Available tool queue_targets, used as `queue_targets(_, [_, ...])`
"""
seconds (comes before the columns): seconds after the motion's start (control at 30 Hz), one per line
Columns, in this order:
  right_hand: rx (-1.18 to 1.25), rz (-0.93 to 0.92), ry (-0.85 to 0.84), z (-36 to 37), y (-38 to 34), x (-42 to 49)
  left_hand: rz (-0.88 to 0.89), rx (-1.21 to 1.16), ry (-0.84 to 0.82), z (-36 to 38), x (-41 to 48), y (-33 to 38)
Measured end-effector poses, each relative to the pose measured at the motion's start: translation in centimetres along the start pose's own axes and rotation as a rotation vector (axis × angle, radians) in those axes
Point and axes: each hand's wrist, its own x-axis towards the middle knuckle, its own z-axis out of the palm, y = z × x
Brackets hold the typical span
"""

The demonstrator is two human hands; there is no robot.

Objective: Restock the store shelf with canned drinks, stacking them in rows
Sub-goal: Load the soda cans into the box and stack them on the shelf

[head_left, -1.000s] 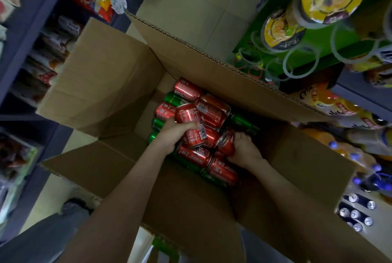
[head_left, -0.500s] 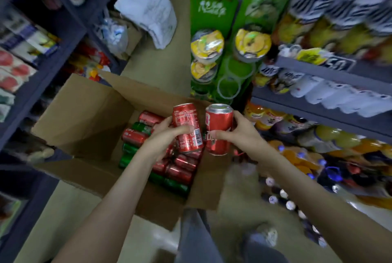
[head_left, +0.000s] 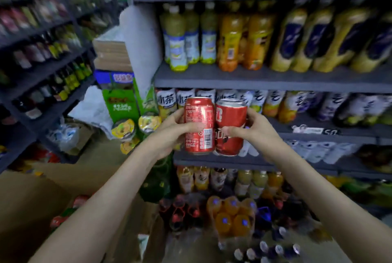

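Centre frame: fingers of your left hand [head_left: 170,130] clamp the barcode can [head_left: 199,122], those of your right hand [head_left: 253,130] the logo can [head_left: 232,118], upright and side by side, seemingly for shelving as a pair.

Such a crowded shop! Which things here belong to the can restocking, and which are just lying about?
In the job: left hand gripping the left red can; right hand gripping the right red can; cardboard box.
Just about: juice bottles, green display stand, orange bottle packs on the floor.
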Motion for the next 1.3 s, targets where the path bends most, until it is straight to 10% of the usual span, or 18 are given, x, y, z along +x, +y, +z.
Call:
queue_targets(0.73, [0.024, -0.468, 0.219, -13.4, -19.7, 9.7, 0.667, 0.233, 0.027, 3.0, 8.5, 27.2])
queue_targets(1.3, [-0.222, -0.247, 0.345, -18.4, -23.4, 37.3, 0.679, 0.208, 0.083, -4.9, 24.5, 38.7])
